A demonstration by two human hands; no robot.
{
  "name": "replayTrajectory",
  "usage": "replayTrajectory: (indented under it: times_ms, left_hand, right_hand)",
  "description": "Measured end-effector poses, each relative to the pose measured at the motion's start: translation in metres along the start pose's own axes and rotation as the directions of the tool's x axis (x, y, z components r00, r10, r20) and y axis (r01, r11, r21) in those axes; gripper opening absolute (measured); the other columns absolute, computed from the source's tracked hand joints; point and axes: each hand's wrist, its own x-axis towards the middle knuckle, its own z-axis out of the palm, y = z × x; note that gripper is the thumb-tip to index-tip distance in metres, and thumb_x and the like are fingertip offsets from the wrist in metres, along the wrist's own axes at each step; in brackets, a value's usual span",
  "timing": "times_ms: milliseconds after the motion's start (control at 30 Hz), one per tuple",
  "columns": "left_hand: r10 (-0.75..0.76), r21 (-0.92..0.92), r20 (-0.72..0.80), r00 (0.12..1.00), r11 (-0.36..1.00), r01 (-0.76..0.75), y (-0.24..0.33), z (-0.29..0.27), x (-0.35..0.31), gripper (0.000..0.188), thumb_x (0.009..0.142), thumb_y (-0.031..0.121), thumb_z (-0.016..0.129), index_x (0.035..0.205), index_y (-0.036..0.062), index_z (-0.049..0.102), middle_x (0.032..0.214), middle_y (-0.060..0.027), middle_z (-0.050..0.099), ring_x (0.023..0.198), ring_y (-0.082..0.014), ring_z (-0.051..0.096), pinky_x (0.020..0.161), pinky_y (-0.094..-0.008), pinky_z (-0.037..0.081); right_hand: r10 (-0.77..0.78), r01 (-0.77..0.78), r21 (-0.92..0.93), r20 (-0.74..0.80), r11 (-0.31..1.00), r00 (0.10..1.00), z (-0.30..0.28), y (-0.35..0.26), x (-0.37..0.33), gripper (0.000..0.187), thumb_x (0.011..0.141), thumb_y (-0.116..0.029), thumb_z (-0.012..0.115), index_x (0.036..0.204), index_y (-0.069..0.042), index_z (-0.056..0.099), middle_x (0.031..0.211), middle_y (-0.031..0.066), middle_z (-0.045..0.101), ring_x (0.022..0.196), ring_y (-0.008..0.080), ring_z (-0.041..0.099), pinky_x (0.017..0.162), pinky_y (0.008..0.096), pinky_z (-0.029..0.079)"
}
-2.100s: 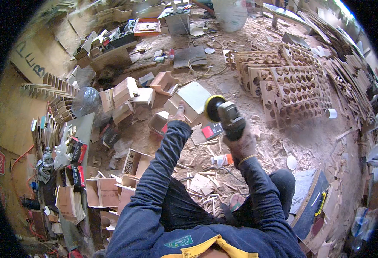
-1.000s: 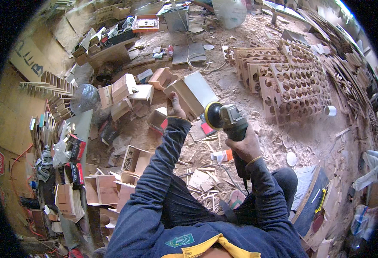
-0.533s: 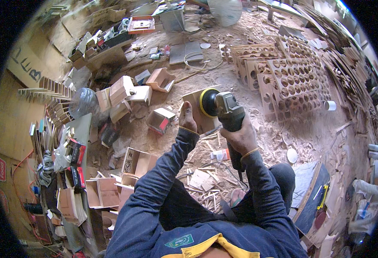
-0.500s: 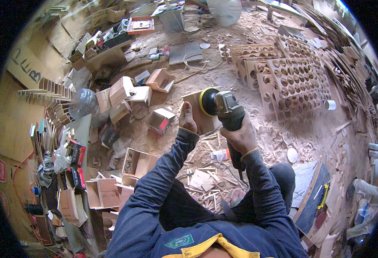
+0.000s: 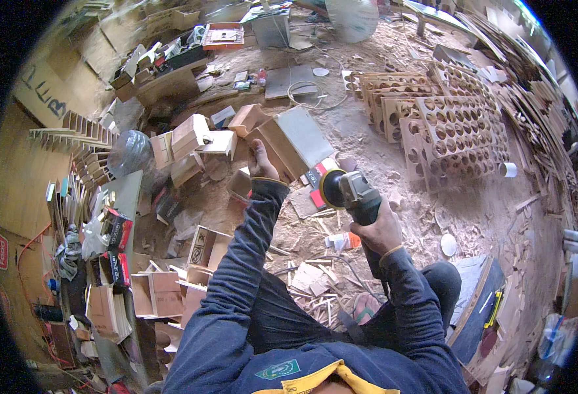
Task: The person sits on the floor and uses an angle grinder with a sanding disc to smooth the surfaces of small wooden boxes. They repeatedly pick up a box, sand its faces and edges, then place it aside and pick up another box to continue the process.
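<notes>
A wooden box [image 5: 302,141] is gripped at its near left side by the left hand [image 5: 261,161], the fingers partly hidden. To the right of that grip, a power sander [image 5: 361,197] is clasped by the right hand [image 5: 382,226], its yellow-rimmed disc [image 5: 331,188] held near the box. Beyond the right-hand grip, perforated wooden panels [image 5: 456,131] are leaned together.

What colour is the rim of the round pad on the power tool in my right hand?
The pad's rim is yellow, best seen in the head view.
</notes>
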Motion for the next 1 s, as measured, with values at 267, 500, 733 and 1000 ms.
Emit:
replayTrajectory:
  times_ms: [267,500,733,1000]
  left_hand:
    - [-0.399,-0.143,0.077,0.914,0.903,0.406,-0.015,-0.018,0.025,0.023,0.096,0.025,0.058,0.105,0.0041,0.063,0.092,-0.0097,0.066,0.091,-0.0215,0.065,0.077,-0.0363,0.056]
    - [-0.256,0.355,-0.191,0.948,0.882,0.310,-0.010,0.000,-0.017,0.070,0.091,0.059,0.065,0.108,-0.0077,0.070,0.103,-0.0194,0.071,0.091,-0.0290,0.064,0.089,-0.0390,0.050]
    - [-0.251,0.772,-0.067,0.966,0.600,0.209,0.011,0.005,-0.042,0.073,0.093,0.059,0.062,0.101,-0.0131,0.069,0.094,-0.0289,0.073,0.091,-0.0412,0.070,0.084,-0.0465,0.053]
    - [-0.243,0.725,-0.007,0.970,0.667,0.173,-0.014,-0.012,-0.018,0.073,0.091,0.057,0.066,0.097,-0.0156,0.068,0.089,-0.0287,0.072,0.087,-0.0404,0.070,0.081,-0.0458,0.053]
  right_hand:
    - [-0.019,0.042,0.231,-0.104,0.972,0.994,0.005,0.004,0.014,0.059,0.067,-0.017,0.084,0.119,0.000,0.061,0.107,0.0117,0.072,0.097,0.0231,0.070,0.088,0.0374,0.055]
    - [-0.030,0.039,0.138,-0.062,0.990,0.998,0.013,-0.013,0.013,0.062,0.065,-0.026,0.085,0.119,-0.004,0.062,0.104,0.0159,0.073,0.096,0.0286,0.072,0.087,0.0402,0.055]
    - [-0.106,0.127,0.205,-0.112,0.970,0.988,0.022,-0.017,0.023,0.063,0.065,-0.027,0.084,0.119,-0.004,0.062,0.105,0.0158,0.072,0.097,0.0291,0.071,0.089,0.0405,0.055]
    - [0.119,-0.110,0.051,-0.234,0.993,0.965,0.007,0.006,0.043,0.060,0.068,-0.028,0.084,0.118,-0.002,0.061,0.100,0.0153,0.072,0.092,0.0274,0.072,0.084,0.0403,0.057]
